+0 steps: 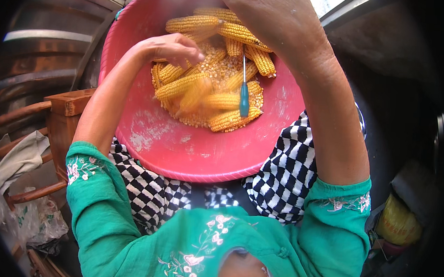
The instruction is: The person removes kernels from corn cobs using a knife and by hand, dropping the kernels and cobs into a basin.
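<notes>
My left hand (175, 49) hovers over the corn inside a pink plastic basin (191, 152). Its fingers are loosely bent downward, and nothing shows in them. Below it, apart from the fingers, an ear of corn (195, 94) is blurred by motion. Close to the camera is my right hand (266, 14), raised over the basin's far right part; its fingers are blurred or cut off by the top edge. Yellow ears of corn (191, 24) lie on loose kernels (215, 69). A screwdriver with a teal handle (244, 100) rests among them, its metal shaft pointing away from me.
The basin sits over my knees, against checkered black-and-white trousers (284, 167). To the left stands a wooden chair (65, 105) with a pale cloth (22, 159) on it and plastic bags (42, 219) below. A yellow bag (398, 220) lies at lower right.
</notes>
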Demonstrator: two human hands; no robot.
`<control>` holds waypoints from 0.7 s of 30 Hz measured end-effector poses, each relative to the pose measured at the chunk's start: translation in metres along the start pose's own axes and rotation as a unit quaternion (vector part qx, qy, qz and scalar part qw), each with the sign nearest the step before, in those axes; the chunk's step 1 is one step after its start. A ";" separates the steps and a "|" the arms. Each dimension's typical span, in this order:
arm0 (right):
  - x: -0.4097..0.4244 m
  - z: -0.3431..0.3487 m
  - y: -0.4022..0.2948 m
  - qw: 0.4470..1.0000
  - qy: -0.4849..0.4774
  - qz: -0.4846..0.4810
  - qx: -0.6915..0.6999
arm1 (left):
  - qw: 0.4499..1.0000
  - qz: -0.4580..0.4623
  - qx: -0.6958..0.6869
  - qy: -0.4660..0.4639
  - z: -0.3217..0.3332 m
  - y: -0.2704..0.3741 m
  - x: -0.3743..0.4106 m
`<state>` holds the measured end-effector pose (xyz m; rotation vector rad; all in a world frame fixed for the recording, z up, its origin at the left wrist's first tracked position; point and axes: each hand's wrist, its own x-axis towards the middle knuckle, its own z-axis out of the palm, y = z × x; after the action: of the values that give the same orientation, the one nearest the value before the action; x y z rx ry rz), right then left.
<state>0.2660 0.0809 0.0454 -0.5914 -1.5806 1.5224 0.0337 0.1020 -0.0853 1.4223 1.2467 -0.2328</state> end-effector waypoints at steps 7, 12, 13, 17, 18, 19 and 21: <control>-0.008 -0.010 -0.007 1.000 -0.013 0.002 0.002 | 0.890 0.143 0.137 0.411 0.006 0.060 0.088; -0.005 -0.018 -0.002 1.000 0.009 0.010 -0.017 | 0.864 0.147 0.227 0.424 0.012 0.062 0.133; -0.004 -0.018 0.000 1.000 0.009 0.011 -0.014 | 0.864 0.134 0.261 0.408 0.015 0.054 0.137; 0.002 -0.019 0.001 1.000 0.007 0.016 -0.011 | 0.844 0.073 0.483 0.219 0.040 -0.001 0.161; -0.003 -0.023 -0.007 0.999 0.020 0.019 -0.027 | 0.837 0.092 0.518 0.153 0.058 -0.006 0.168; -0.003 -0.027 -0.012 0.999 0.030 0.020 -0.039 | 0.850 0.113 0.501 0.117 0.074 -0.013 0.171; -0.004 -0.026 -0.003 0.999 0.028 0.024 -0.034 | 0.910 0.109 0.389 0.094 0.095 -0.042 0.142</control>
<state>0.2898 0.0918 0.0453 -0.7090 -1.5900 1.4806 0.1068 0.0908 -0.2450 2.3029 1.1825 -0.4852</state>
